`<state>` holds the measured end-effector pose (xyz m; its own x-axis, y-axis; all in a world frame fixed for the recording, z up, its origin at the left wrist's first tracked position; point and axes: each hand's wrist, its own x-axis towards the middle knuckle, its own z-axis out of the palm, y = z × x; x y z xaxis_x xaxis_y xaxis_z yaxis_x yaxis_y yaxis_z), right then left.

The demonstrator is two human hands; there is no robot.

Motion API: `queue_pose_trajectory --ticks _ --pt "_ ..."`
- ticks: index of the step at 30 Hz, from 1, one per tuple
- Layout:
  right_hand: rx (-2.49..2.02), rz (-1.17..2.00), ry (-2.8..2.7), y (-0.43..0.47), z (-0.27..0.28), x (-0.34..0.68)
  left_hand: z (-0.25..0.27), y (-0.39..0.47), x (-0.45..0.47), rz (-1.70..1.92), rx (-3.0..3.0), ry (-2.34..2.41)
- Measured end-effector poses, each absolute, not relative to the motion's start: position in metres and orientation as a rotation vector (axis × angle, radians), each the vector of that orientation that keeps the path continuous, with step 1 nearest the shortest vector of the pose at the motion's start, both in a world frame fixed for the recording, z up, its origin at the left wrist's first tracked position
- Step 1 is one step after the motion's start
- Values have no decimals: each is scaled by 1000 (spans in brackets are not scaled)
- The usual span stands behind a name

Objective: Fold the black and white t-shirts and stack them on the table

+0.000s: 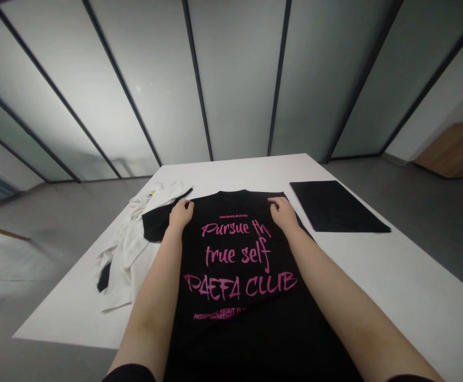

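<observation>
A black T-shirt (231, 260) with pink lettering lies back side up on the white table, its collar at the far end and its lower part reaching toward me. My left hand (181, 213) is closed on the cloth at the left shoulder, beside the spread left sleeve (157, 222). At the right shoulder my right hand (282, 210) has its fingers bent inward, gripping the fabric. No right sleeve shows. Near the hem, a dark fold covers part of the smallest lettering.
Crumpled white clothing (130, 254) with some black parts lies left of the shirt. A flat, folded black cloth item (337, 206) rests on the right of the white table (426, 286). Behind stand frosted glass panels (239, 79); a brown wooden object (454, 148) is at far right.
</observation>
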<state>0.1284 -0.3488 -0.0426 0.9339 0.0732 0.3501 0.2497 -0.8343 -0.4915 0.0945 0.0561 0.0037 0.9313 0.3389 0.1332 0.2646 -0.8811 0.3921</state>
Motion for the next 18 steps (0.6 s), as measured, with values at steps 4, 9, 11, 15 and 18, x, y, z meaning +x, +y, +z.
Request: queue_pose_trajectory --ticks 4,9,11,15,18 --pt "-2706 -213 -262 -347 -42 123 10 54 90 330 2781 610" --pt "-2889 9 -219 -332 -44 115 -23 44 78 76 2850 745" --pt "-2887 1 -210 -329 -42 112 -32 43 77 63 2875 736" --pt "-2812 -165 -165 -323 -32 103 -35 42 76 95 2890 718" --pt "-2687 -406 -302 -312 -25 89 -32 41 75 163 2891 711"
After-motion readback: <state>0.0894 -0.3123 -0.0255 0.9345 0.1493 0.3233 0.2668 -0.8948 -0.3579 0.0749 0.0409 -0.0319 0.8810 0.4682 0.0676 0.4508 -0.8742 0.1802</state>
